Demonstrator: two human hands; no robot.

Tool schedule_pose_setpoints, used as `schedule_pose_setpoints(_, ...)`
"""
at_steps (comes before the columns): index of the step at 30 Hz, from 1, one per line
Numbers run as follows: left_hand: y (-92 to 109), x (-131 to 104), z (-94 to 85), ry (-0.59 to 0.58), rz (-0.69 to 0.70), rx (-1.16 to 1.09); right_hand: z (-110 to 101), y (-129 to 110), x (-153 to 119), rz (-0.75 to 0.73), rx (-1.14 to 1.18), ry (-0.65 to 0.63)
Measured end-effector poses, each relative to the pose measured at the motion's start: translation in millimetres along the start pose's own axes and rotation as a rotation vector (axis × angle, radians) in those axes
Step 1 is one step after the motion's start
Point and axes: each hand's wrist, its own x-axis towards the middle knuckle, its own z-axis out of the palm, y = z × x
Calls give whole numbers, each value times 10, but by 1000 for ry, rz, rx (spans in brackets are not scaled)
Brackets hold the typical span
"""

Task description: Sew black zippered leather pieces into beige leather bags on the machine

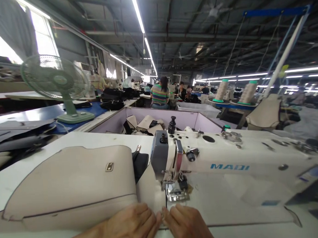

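Observation:
A white sewing machine stands at the right, its presser foot over a beige panel. Just in front of the foot, my left hand pinches the panel's near edge with curled fingers. My right hand is closed on the same piece right beside it, the fingertips almost touching. A dark edge line runs from the foot towards my hands. Left of the machine lies a beige bag body with a small metal clasp, partly behind my left hand and forearm.
A green fan stands at the left near stacked grey pieces. Behind the machine, a lilac-walled bin holds beige pieces. Thread cones stand at the right. A person in a striped top sits farther back.

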Motion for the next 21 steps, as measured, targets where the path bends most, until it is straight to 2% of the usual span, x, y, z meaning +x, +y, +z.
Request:
schedule_pose_setpoints(7,-64,16,102,-50,-17,11,-27,64,10,59,35,-4)
schedule_pose_setpoints(15,-160,8,239,-83,-3,9,59,76,-10,126,37,-33)
schedule_pose_setpoints(21,-227,-4,331,-175,-71,-55,22,88,1,162,51,-124)
